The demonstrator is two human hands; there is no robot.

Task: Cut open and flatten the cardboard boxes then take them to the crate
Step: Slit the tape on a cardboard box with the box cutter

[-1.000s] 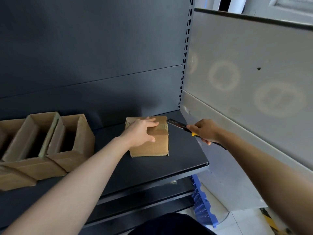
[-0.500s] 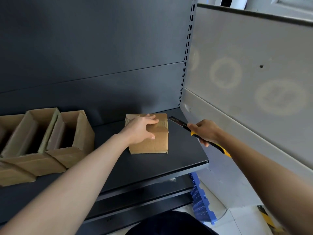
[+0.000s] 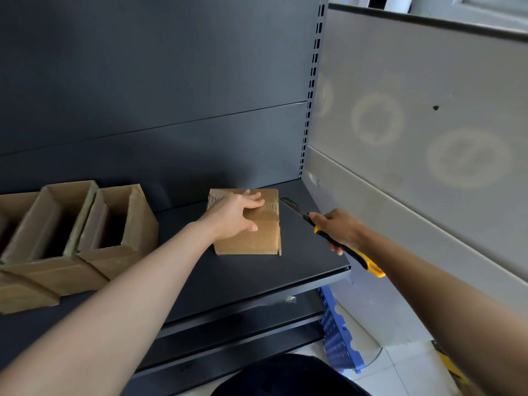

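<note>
A small taped cardboard box (image 3: 251, 241) stands on the dark shelf (image 3: 308, 261). My left hand (image 3: 235, 214) rests on top of it, fingers spread over the tape and thumb down the front face. My right hand (image 3: 338, 228) grips a yellow and black utility knife (image 3: 333, 238) just right of the box. The blade tip sits close to the box's upper right edge, a small gap showing between them.
Several opened cardboard boxes (image 3: 114, 227) lie on their sides at the shelf's left. A grey wall panel (image 3: 428, 138) closes in on the right. A blue plastic crate (image 3: 338, 335) stands on the floor below the shelf's right end.
The knife has drawn back a little to the right, away from the box's top edge. My left hand stays on the box.
</note>
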